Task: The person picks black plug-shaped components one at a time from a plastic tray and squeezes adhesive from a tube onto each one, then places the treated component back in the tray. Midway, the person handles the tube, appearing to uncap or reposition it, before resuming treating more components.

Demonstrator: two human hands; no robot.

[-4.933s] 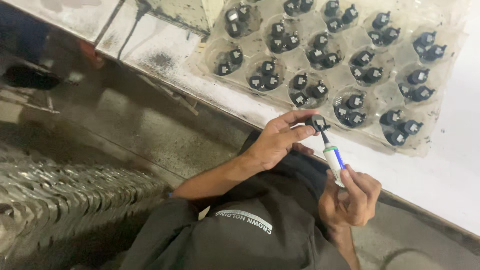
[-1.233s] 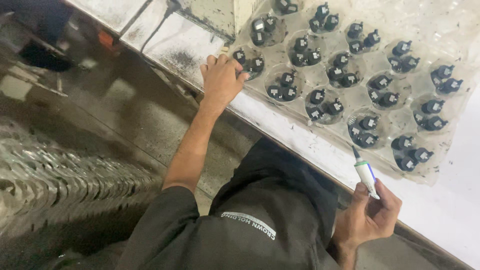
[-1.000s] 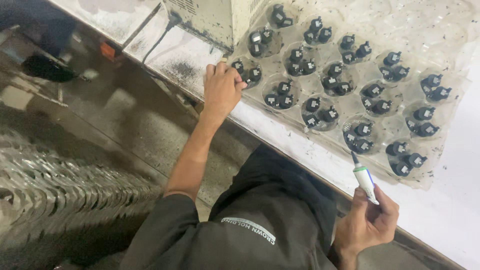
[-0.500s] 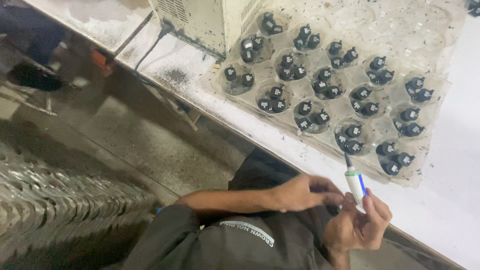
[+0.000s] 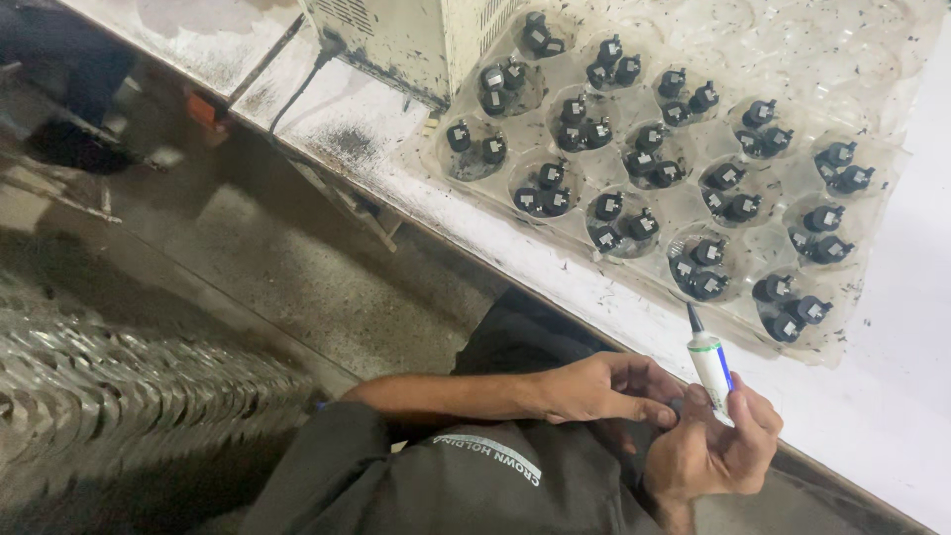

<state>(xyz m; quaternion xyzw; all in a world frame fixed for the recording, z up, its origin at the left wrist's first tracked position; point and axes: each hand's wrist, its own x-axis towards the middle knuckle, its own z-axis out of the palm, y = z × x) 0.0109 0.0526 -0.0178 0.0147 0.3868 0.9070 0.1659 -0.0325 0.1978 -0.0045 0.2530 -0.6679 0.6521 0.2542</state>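
Glue tube upright in your right hand, below the clear tray.
Your right hand (image 5: 718, 451) clamps the tube (image 5: 710, 362), nozzle toward the tray (image 5: 872, 297); left hand (image 5: 599, 388) fingertips pinched together beside it.

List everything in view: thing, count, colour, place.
clear plastic tray: one, transparent with round pockets, on the bench.
small black parts: dozens, black with pale faces, mostly two or three per pocket.
white bench: one, dirty white, upper right.
metal box: one, off-white and scuffed, at the tray's far corner, a cable leaving it.
floor: grey concrete, left.
glue tube: one, white with a dark nozzle, upright in the right hand.
left hand: fingers pinched at something small and dark beside the tube.
right hand: closed round the tube.
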